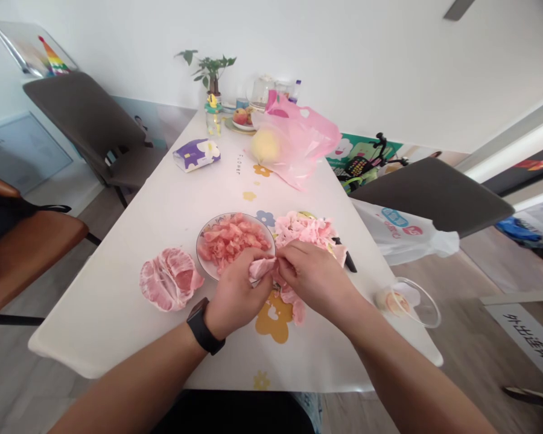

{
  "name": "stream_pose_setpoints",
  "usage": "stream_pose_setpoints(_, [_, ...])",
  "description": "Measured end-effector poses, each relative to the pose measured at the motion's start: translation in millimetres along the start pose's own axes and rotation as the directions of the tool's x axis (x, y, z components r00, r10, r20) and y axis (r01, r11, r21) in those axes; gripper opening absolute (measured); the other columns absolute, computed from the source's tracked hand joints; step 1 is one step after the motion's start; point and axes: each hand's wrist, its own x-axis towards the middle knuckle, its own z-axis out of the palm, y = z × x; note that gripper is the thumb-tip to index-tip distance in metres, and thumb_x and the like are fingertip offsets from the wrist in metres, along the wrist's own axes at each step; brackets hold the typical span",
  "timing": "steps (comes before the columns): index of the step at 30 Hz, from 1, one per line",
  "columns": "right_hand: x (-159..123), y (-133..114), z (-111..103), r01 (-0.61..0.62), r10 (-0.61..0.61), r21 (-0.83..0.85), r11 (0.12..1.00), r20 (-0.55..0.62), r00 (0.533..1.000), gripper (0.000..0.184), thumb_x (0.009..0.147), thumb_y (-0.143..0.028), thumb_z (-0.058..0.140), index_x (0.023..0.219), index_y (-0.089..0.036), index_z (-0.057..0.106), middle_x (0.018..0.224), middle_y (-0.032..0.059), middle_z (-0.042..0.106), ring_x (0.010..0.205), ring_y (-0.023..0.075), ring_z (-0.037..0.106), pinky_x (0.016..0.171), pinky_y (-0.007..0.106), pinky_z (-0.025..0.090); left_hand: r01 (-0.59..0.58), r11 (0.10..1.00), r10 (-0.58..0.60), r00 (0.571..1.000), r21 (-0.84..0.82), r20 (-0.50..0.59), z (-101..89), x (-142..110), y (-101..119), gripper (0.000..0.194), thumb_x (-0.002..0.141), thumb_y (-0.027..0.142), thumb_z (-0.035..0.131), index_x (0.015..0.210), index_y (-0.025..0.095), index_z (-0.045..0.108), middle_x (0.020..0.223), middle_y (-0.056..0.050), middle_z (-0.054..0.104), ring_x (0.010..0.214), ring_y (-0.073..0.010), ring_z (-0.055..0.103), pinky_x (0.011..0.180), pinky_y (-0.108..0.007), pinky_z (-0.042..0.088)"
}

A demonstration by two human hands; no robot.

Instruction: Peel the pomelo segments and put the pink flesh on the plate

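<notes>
My left hand is closed around a pale pink pomelo segment at the near right rim of a plate. With fingers pinched, my right hand meets the segment's right end; its fingertips seem to grip the segment's skin. Peeled pink pomelo flesh is heaped on the plate. Left of it lies a large peeled piece of pomelo, its segments partly split apart. Beyond and under my right hand is a pile of torn pink peel and membrane. A black handle pokes out beside that pile.
A clear cup stands at the table's right edge. Farther back are a tissue pack, a pink plastic bag with a yellow pomelo, a lidded jar and a fruit plate. Chairs flank the table.
</notes>
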Motion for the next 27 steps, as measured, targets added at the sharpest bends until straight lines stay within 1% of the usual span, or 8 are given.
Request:
stream_pose_setpoints(3, [-1.2,0.7,-1.1,0.005,-0.001,0.060,0.998,-0.067,0.998,0.022,0.093,-0.007,0.055,0.080,-0.019,0.067,0.080,0.0040,0.069,0.074,0.0176,0.063,0.068,0.029,0.045,0.019,0.999,-0.021,0.999,-0.031,-0.043,-0.9,-0.8,0.1,0.022,0.088,0.016,0.072,0.109,0.022,0.066,0.101,-0.004,0.077,0.089,-0.0186,0.074,0.078,-0.030,0.057])
stream_pose_setpoints(6, [-2.9,2.9,-3.2,0.031,-0.022,0.088,0.996,-0.095,0.995,0.022,0.091,-0.006,0.054,0.078,-0.020,0.065,0.076,0.0027,0.067,0.071,0.0165,0.061,0.066,0.028,0.044,0.035,0.996,-0.038,0.999,-0.084,-0.035,-0.2,-1.1,-0.2,0.023,0.088,0.017,0.073,0.110,0.022,0.067,0.105,-0.004,0.078,0.093,-0.0197,0.075,0.082,-0.031,0.058])
stream_pose_setpoints(10, [-6.3,8.1,-3.1,0.039,-0.026,0.144,0.989,-0.094,0.995,0.018,0.093,-0.009,0.056,0.084,-0.019,0.067,0.081,0.0032,0.071,0.073,0.0166,0.064,0.068,0.028,0.046,0.102,0.989,-0.104,0.994,-0.103,-0.014,0.9,-0.2,-0.1,0.022,0.088,0.019,0.073,0.108,0.022,0.065,0.098,-0.003,0.078,0.085,-0.0186,0.073,0.076,-0.030,0.057])
stream_pose_setpoints(13, [-8.1,9.8,-3.0,0.009,-0.008,0.105,0.994,-0.009,1.000,0.016,0.096,-0.011,0.058,0.089,-0.019,0.070,0.083,0.0041,0.073,0.076,0.0180,0.067,0.069,0.028,0.045,0.115,0.992,-0.115,0.993,-0.042,0.000,1.3,0.7,0.5,0.019,0.088,0.018,0.071,0.105,0.022,0.064,0.093,-0.002,0.076,0.081,-0.0177,0.071,0.073,-0.029,0.055])
stream_pose_setpoints(16, [-5.9,5.9,-4.3,-0.017,0.021,-0.030,0.999,0.135,0.991,0.017,0.096,-0.010,0.059,0.087,-0.019,0.071,0.084,0.0060,0.073,0.078,0.0204,0.067,0.068,0.030,0.042,0.054,0.998,-0.055,0.997,0.032,0.046,2.5,0.6,0.7,0.013,0.090,0.018,0.068,0.102,0.022,0.065,0.091,-0.001,0.075,0.079,-0.0171,0.070,0.071,-0.029,0.054])
stream_pose_setpoints(19, [0.1,-2.0,-4.6,-0.052,0.080,-0.140,0.989,0.196,0.977,0.016,0.094,-0.011,0.061,0.082,-0.018,0.068,0.082,0.0067,0.071,0.076,0.0211,0.064,0.066,0.032,0.039,0.006,0.998,-0.011,0.998,0.067,0.069,3.8,-0.4,0.3,0.010,0.093,0.020,0.064,0.103,0.022,0.065,0.093,-0.002,0.076,0.081,-0.0173,0.071,0.072,-0.029,0.054])
stream_pose_setpoints(22, [6.1,-7.7,-3.1,-0.120,0.137,-0.117,0.986,0.147,0.980,0.018,0.091,-0.008,0.060,0.077,-0.020,0.063,0.078,0.0049,0.068,0.075,0.0202,0.062,0.064,0.031,0.036,-0.033,0.997,0.031,0.999,0.068,0.030,3.6,-1.3,-0.4,0.015,0.093,0.018,0.065,0.107,0.022,0.065,0.098,-0.003,0.077,0.085,-0.0171,0.073,0.076,-0.029,0.056])
stream_pose_setpoints(27, [7.0,-7.0,-1.6,-0.172,0.173,0.111,0.979,-0.003,0.985,0.019,0.084,-0.007,0.056,0.071,-0.021,0.056,0.073,0.0007,0.064,0.068,0.0158,0.058,0.062,0.028,0.036,-0.075,0.997,0.076,0.996,0.036,-0.044,1.3,-2.3,-3.0,0.025,0.089,0.012,0.070,0.112,0.023,0.066,0.101,-0.002,0.077,0.088,-0.0162,0.075,0.077,-0.027,0.058])
